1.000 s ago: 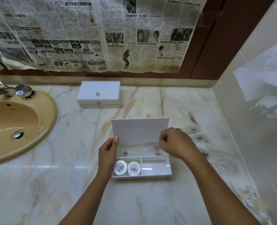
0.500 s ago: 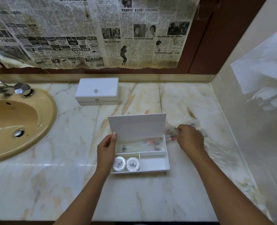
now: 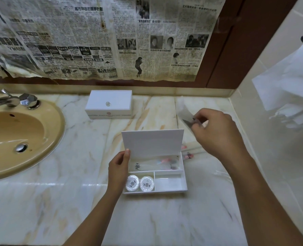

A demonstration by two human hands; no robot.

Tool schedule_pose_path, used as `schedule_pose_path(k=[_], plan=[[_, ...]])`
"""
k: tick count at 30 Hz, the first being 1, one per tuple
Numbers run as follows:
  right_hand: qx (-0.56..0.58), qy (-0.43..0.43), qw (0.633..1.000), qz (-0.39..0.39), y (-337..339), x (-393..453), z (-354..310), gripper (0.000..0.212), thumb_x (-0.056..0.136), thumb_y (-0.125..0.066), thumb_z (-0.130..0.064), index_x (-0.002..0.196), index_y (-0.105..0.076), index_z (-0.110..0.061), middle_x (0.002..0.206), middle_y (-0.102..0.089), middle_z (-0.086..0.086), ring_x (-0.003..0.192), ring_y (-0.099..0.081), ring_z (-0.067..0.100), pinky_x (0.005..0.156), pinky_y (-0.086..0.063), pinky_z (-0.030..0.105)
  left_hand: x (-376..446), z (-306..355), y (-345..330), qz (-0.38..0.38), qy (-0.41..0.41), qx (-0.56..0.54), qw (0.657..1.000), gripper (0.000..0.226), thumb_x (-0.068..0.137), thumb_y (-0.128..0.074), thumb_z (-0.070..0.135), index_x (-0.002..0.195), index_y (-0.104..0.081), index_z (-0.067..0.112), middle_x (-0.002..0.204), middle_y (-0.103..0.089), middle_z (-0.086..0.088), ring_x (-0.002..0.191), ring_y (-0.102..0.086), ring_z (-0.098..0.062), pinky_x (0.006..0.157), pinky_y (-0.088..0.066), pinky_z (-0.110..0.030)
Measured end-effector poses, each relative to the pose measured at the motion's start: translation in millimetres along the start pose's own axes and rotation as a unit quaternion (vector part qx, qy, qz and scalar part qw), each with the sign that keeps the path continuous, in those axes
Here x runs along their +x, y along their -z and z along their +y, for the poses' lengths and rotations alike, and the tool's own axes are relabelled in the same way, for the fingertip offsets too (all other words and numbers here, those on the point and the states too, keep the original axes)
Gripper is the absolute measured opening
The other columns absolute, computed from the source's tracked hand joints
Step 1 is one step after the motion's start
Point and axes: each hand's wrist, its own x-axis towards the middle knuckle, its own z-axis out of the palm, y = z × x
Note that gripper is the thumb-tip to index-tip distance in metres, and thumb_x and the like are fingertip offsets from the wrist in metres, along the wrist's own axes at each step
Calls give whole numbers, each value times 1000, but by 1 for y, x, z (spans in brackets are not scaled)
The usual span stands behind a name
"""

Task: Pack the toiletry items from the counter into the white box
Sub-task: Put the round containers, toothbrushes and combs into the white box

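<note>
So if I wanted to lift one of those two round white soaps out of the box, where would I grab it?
Probably by the rim, from straight above. The round soaps lie flat, side by side, in the front left compartment of the open white box, with its walls close around them. Pinch front to back across one disc, since its neighbour blocks one side.

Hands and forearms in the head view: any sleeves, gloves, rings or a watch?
None show. The left hand and right hand are bare, with no gloves, rings, watch or bracelet. Both forearms are uncovered down to the frame's bottom edge; no sleeve appears.
</note>
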Motion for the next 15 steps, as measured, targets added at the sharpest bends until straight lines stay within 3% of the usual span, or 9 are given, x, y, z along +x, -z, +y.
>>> schedule_pose_path(k=[3, 5, 8, 11, 15], plan=[[104, 49, 993, -38, -25, -6, -19, 5, 84, -62, -23, 82, -67, -24, 81, -68, -9, 62, -59, 12, 58, -46, 26, 0, 0, 0, 1, -3, -3, 1000, 29, 101, -52, 28, 83, -68, 11, 72, -66, 11, 63, -55, 6, 61, -42, -5], [105, 82, 987, -85, -58, -13, -26, 9, 84, -62, -19, 85, -70, -23, 84, -71, -7, 71, -63, 14, 65, -47, 24, 0, 0, 0, 1, -6, -1, 1000, 29, 101, -52, 27, 82, -68, 11, 69, -65, 12, 62, -54, 5, 60, -42, -6], [5, 131, 981, -141, -112, -23, -23, 18, 86, -55, -17, 93, -71, -18, 94, -70, 0, 87, -63, 22, 73, -46, 27, 1, -1, 0, -3, 1, 9, 1000, 26, 100, -53, 20, 78, -66, 14, 65, -64, 12, 63, -54, -2, 58, -43, -11], [-82, 143, 971, -174, -151, -29, -16, 18, 86, -51, -10, 87, -70, -12, 86, -67, 6, 75, -60, 25, 66, -45, 30, 1, 0, -1, 1, 18, -4, 1000, 26, 100, -53, 21, 81, -68, 13, 70, -67, 7, 62, -59, -3, 54, -44, -11], [-130, 131, 963, -197, -170, -34, -14, 16, 88, -52, -7, 87, -68, -8, 83, -66, 11, 70, -58, 27, 64, -40, 29, 1, -1, 0, 4, 20, -8, 1000, 28, 100, -52, 31, 91, -72, 14, 85, -74, 3, 76, -67, -5, 63, -49, -11]])
